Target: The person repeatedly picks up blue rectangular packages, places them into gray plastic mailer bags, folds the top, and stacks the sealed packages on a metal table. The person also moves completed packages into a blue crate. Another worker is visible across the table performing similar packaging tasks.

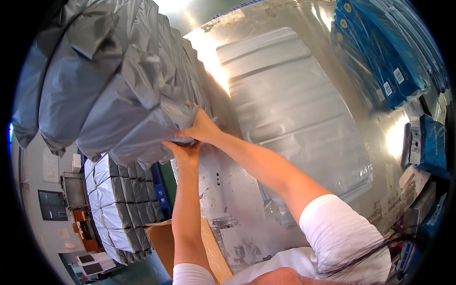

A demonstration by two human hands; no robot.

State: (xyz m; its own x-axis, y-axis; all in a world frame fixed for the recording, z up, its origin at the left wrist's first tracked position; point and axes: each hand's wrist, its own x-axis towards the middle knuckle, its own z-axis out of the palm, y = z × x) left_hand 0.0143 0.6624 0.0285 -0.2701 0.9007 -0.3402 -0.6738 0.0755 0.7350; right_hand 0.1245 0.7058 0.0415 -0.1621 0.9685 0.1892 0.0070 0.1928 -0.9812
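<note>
A tall stack of soft grey plastic packages (137, 90) fills the upper left, its film creased and folded. At the stack's near right corner, my right hand (204, 127) closes on a grey package, fingers pressed into the film. Just below it, my left hand (184, 149) pinches the lower edge of the same corner, its fingertips partly hidden under the folds. To the right, a flat clear plastic bag (294, 109) lies on the metal table (380, 137), with creases across it.
Blue packages in clear film (375, 52) lie at the far right, with a smaller blue pack (432, 142) nearer. An open cardboard box (161, 244) stands by my left forearm. Beyond it, bundled silver-grey packages (118, 204) are piled lower down. Scuffed patches mark the table's near edge.
</note>
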